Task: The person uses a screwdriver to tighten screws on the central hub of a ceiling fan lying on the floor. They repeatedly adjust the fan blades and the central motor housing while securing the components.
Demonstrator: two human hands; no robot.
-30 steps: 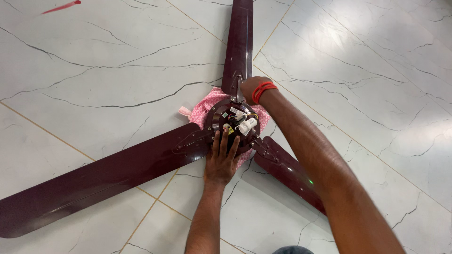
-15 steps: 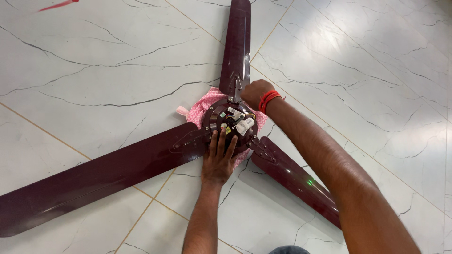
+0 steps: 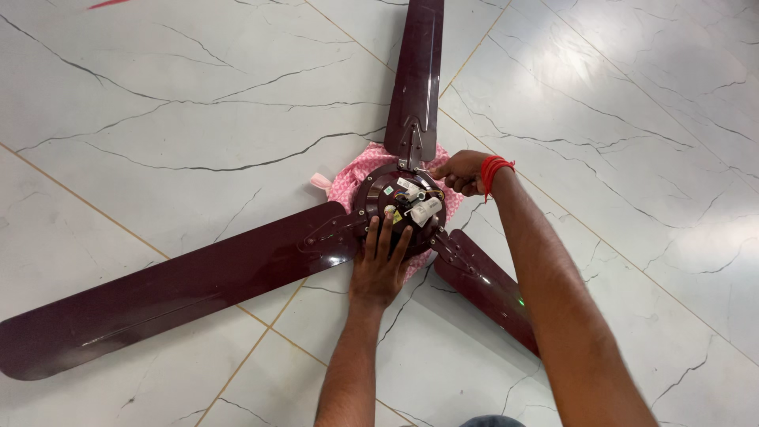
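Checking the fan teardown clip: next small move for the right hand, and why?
Probably keep working the fastener at the top blade's bracket. The right hand is closed at the hub edge where that bracket meets it, while the left hand presses flat on the hub. Whether it holds a tool is hidden.

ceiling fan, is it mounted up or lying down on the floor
Lying down: the ceiling fan rests on the tiled floor, motor hub on a pink cloth, wiring facing up. The left hand presses the hub.
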